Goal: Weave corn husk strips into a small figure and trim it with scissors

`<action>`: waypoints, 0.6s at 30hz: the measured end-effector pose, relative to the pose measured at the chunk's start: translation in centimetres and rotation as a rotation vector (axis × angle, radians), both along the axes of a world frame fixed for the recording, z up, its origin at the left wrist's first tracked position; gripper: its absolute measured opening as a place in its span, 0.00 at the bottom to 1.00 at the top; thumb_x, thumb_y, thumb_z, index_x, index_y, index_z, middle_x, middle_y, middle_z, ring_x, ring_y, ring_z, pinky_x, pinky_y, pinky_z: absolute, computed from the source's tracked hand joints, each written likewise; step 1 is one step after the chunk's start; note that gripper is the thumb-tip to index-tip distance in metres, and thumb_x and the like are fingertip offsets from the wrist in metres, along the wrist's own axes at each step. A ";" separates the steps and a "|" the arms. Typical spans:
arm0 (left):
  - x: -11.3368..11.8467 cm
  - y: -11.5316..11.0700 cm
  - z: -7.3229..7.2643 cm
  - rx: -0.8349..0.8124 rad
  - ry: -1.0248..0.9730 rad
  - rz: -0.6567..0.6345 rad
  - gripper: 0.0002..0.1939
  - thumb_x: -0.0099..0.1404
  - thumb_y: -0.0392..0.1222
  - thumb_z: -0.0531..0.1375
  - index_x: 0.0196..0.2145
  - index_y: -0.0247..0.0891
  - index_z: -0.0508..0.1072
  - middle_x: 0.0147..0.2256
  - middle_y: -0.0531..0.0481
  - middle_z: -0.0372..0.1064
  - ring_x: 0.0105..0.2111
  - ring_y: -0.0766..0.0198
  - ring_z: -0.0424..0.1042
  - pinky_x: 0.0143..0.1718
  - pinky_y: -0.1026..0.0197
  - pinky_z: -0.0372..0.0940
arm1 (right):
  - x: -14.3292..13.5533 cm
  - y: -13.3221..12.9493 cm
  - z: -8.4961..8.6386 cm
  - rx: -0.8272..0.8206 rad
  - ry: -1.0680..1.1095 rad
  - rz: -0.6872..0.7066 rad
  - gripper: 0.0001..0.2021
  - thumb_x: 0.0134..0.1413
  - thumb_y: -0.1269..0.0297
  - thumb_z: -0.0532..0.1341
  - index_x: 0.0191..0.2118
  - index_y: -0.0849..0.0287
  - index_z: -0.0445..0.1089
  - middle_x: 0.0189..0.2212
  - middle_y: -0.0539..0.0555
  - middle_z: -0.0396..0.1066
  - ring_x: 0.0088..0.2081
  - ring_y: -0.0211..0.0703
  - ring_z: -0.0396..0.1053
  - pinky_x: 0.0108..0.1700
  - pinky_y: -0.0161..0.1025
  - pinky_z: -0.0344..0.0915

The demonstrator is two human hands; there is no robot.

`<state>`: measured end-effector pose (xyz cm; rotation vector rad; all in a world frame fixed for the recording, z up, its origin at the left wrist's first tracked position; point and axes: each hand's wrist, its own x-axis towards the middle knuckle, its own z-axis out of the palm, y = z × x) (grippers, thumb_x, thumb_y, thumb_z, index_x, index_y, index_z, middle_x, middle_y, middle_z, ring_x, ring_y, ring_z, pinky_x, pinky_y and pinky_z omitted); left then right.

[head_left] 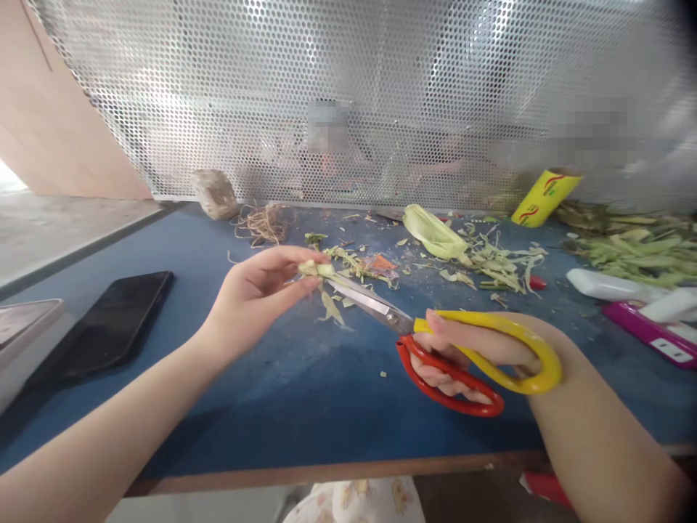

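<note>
My left hand (260, 287) pinches a small pale green plant piece (316, 269) between thumb and fingers, above the middle of the blue table (305, 407). In my right hand (462, 349) are scissors (389, 314) with one yellow and one red handle, my fingers through the loops. Their blades point left and reach the plant piece; whether they touch it I cannot tell. Behind them lie green stem scraps (353, 263) and an orange scrap (382, 263). A pale green husk-like bundle (434, 232) lies farther back, with shredded leaves (501, 258) beside it.
At left are a black phone (117, 323) and another device (27, 327). Brown twine (264, 224) and a wrapped roll (215, 194) stand near the perforated metal panel (261, 94). To the right are a yellow tube (546, 196), a leaf pile (642, 250) and a purple power strip (650, 333).
</note>
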<state>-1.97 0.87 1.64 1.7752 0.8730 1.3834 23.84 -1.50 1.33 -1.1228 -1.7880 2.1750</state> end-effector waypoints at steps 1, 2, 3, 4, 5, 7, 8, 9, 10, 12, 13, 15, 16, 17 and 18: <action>-0.1 0.0 0.1 0.027 0.046 0.013 0.10 0.54 0.30 0.61 0.34 0.39 0.73 0.35 0.50 0.71 0.35 0.65 0.69 0.36 0.63 0.66 | 0.0 0.0 0.0 -0.002 -0.011 -0.008 0.27 0.52 0.39 0.41 0.26 0.61 0.57 0.19 0.46 0.57 0.14 0.26 0.51 0.13 0.27 0.51; -0.1 0.0 0.1 0.066 0.092 0.029 0.09 0.54 0.30 0.60 0.33 0.39 0.74 0.36 0.49 0.70 0.38 0.65 0.68 0.36 0.63 0.66 | -0.1 0.0 0.1 -0.003 -0.019 -0.016 0.27 0.52 0.39 0.41 0.25 0.61 0.57 0.19 0.46 0.56 0.14 0.26 0.51 0.13 0.27 0.51; -0.3 0.0 0.2 0.120 0.130 0.047 0.09 0.54 0.29 0.60 0.32 0.40 0.74 0.38 0.49 0.69 0.40 0.64 0.67 0.37 0.64 0.65 | -0.1 0.0 0.2 0.002 -0.023 -0.021 0.27 0.52 0.40 0.41 0.25 0.61 0.56 0.19 0.46 0.56 0.14 0.26 0.51 0.14 0.27 0.51; -0.4 0.0 0.3 0.183 0.157 0.063 0.10 0.54 0.28 0.60 0.31 0.41 0.75 0.38 0.50 0.67 0.42 0.65 0.65 0.37 0.64 0.64 | -0.2 -0.1 0.3 0.015 -0.016 -0.016 0.27 0.53 0.40 0.41 0.25 0.61 0.56 0.19 0.46 0.56 0.14 0.26 0.50 0.14 0.27 0.51; -0.6 0.1 0.4 0.244 0.177 0.075 0.11 0.53 0.27 0.60 0.31 0.42 0.75 0.38 0.50 0.66 0.41 0.66 0.65 0.37 0.65 0.64 | -0.3 -0.1 0.5 0.039 -0.006 -0.006 0.26 0.53 0.41 0.41 0.25 0.61 0.56 0.19 0.46 0.56 0.14 0.26 0.50 0.14 0.28 0.52; -0.9 0.2 0.6 0.345 0.199 0.092 0.14 0.53 0.25 0.59 0.31 0.44 0.75 0.35 0.52 0.64 0.38 0.69 0.64 0.36 0.66 0.62 | -0.4 -0.2 0.8 0.125 0.012 0.020 0.25 0.54 0.42 0.42 0.24 0.61 0.56 0.17 0.45 0.55 0.14 0.27 0.51 0.16 0.29 0.53; -1.0 0.2 0.7 0.374 0.208 0.090 0.15 0.53 0.25 0.59 0.31 0.45 0.75 0.34 0.53 0.64 0.36 0.69 0.64 0.36 0.66 0.62 | -0.5 -0.3 1.0 0.188 0.005 0.022 0.25 0.55 0.43 0.42 0.24 0.61 0.56 0.17 0.46 0.55 0.14 0.28 0.51 0.17 0.29 0.54; -1.1 0.2 0.8 0.392 0.218 0.089 0.15 0.54 0.25 0.58 0.31 0.45 0.75 0.33 0.53 0.64 0.35 0.69 0.64 0.36 0.65 0.62 | -0.5 -0.4 1.2 0.264 -0.023 0.014 0.25 0.55 0.43 0.42 0.23 0.61 0.56 0.16 0.46 0.55 0.15 0.28 0.53 0.19 0.30 0.54; -1.1 0.1 0.9 0.403 0.232 0.092 0.15 0.54 0.24 0.58 0.30 0.45 0.75 0.33 0.53 0.64 0.35 0.69 0.65 0.36 0.64 0.62 | -0.6 -0.4 1.3 0.343 -0.073 0.002 0.25 0.55 0.43 0.42 0.23 0.61 0.56 0.16 0.46 0.56 0.16 0.29 0.54 0.20 0.30 0.55; -1.2 0.0 0.9 0.417 0.251 0.103 0.15 0.54 0.25 0.57 0.28 0.45 0.74 0.33 0.53 0.65 0.36 0.67 0.65 0.37 0.62 0.61 | -0.7 -0.5 1.7 0.479 -0.205 -0.003 0.26 0.53 0.41 0.42 0.24 0.61 0.56 0.17 0.48 0.58 0.18 0.31 0.56 0.22 0.31 0.56; -1.2 0.0 0.9 0.416 0.252 0.103 0.14 0.54 0.25 0.57 0.28 0.45 0.74 0.33 0.52 0.65 0.37 0.66 0.65 0.37 0.62 0.62 | -0.7 -0.6 1.9 0.523 -0.267 0.018 0.26 0.52 0.40 0.41 0.25 0.61 0.56 0.18 0.48 0.58 0.19 0.32 0.57 0.22 0.31 0.55; -1.2 -0.1 0.9 0.399 0.243 0.096 0.14 0.54 0.25 0.58 0.28 0.44 0.75 0.33 0.51 0.66 0.37 0.65 0.66 0.36 0.62 0.62 | -0.8 -0.5 2.3 0.558 -0.349 0.090 0.29 0.49 0.36 0.40 0.28 0.60 0.57 0.18 0.49 0.58 0.19 0.32 0.57 0.21 0.32 0.55; -1.2 -0.1 0.8 0.386 0.237 0.092 0.14 0.54 0.25 0.58 0.28 0.44 0.75 0.34 0.51 0.66 0.37 0.65 0.66 0.36 0.62 0.62 | -0.9 -0.5 2.5 0.563 -0.371 0.113 0.30 0.49 0.35 0.39 0.28 0.60 0.57 0.18 0.49 0.58 0.18 0.33 0.56 0.21 0.32 0.55; -1.2 0.0 0.8 0.372 0.231 0.089 0.14 0.54 0.24 0.58 0.28 0.44 0.75 0.34 0.51 0.66 0.37 0.65 0.66 0.35 0.62 0.62 | -1.1 -0.5 2.7 0.573 -0.386 0.123 0.30 0.48 0.35 0.38 0.29 0.60 0.57 0.18 0.48 0.58 0.18 0.33 0.56 0.20 0.32 0.55; -1.2 0.0 0.8 0.363 0.226 0.086 0.15 0.54 0.24 0.58 0.28 0.44 0.75 0.34 0.51 0.66 0.37 0.65 0.66 0.35 0.62 0.62 | -1.2 -0.5 2.9 0.585 -0.406 0.124 0.30 0.48 0.34 0.37 0.29 0.59 0.57 0.18 0.48 0.57 0.18 0.33 0.55 0.20 0.32 0.54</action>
